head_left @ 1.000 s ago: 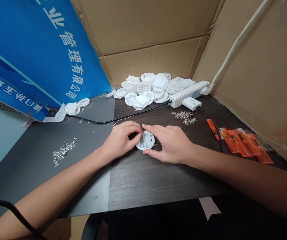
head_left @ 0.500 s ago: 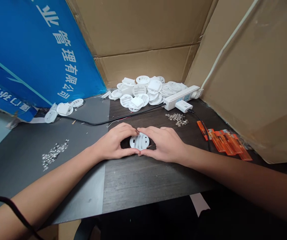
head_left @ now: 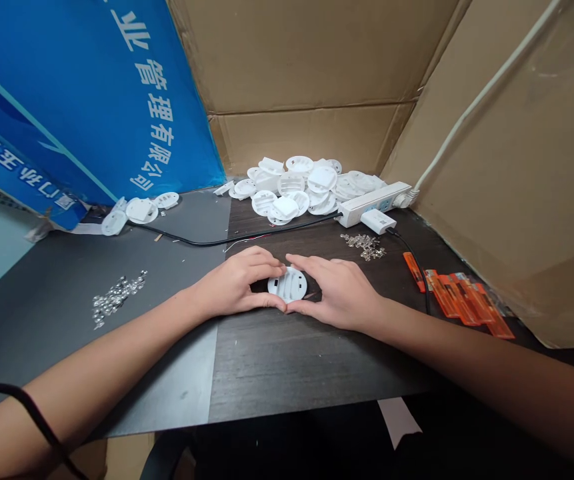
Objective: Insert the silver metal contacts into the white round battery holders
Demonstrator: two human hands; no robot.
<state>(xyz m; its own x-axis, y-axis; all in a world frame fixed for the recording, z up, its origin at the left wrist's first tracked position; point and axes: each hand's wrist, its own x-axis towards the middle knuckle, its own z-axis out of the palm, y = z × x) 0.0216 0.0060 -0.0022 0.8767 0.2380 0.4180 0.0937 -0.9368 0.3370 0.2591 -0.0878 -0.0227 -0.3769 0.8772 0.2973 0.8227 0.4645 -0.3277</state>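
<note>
A white round plastic battery-holder-like disc (head_left: 287, 285), with ridged slots and small dark openings on its upper face, lies between both hands at the middle of the table. My left hand (head_left: 241, 280) grips it from the left, fingertips on the far rim and thumb at the near rim. From the right, my right hand (head_left: 339, 290) curves around the same disc. Its thumb meets the near rim, and its index fingertip is by the far rim; whether that fingertip touches is hard to tell.
White round plastic parts (head_left: 284, 208) are heaped at the back, beside a power strip (head_left: 361, 208) with a plugged-in white adapter (head_left: 378, 221). Several similar discs (head_left: 141, 211) lie back left. Small metal pieces form two piles (head_left: 117, 297). Orange packets (head_left: 459, 297) lie right.
The view has shifted, so everything appears a little farther right. My right index finger has lifted slightly from the disc's far rim; my left hand keeps its grip.
</note>
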